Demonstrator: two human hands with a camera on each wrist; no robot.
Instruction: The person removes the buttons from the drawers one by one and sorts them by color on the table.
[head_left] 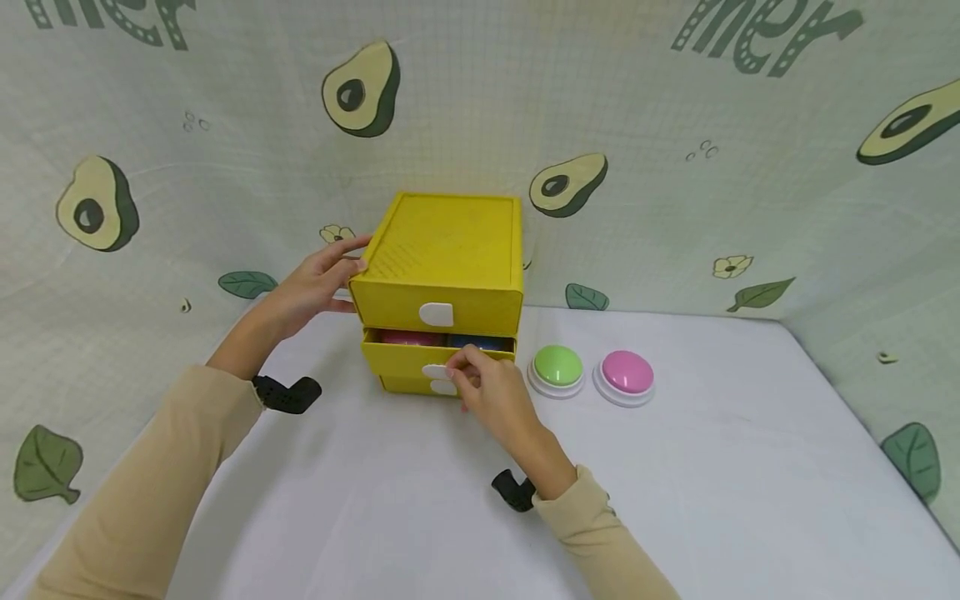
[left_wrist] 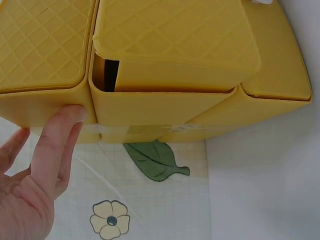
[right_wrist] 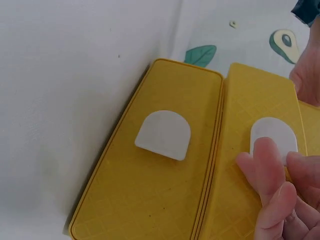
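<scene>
yellow drawer box [head_left: 457, 242]: frame centre | middle drawer [head_left: 401, 358]: partly out | right hand [head_left: 495, 396]: pinching its white tab [head_left: 432, 372] | left hand [head_left: 309, 290]: fingers extended, touching box's left side

Drawer cabinet [head_left: 450, 242] solid yellow; drawer fronts [left_wrist: 175, 30] yellow, embossed diamond crosshatch. Pull tabs [right_wrist: 164, 135] white. Middle drawer [head_left: 397, 360] shows pink item [head_left: 411, 337] and blue item [head_left: 489, 342]. At cabinet's 4 o'clock: green button [head_left: 558, 365], pink button [head_left: 627, 372] farther out, white bases [head_left: 624, 400]. Tabletop [head_left: 750, 458] white. Head view: sleeves [head_left: 150, 483] beige at 8 and 5 o'clock, wrist mounts [head_left: 287, 395] black. Backdrop [head_left: 465, 100] off-white, faint grid, green-and-cream avocados [head_left: 367, 83], green leaves [head_left: 48, 467], cream flowers [left_wrist: 110, 230]; grey-green dotted lettering [head_left: 802, 46] at 10 and 2.
</scene>
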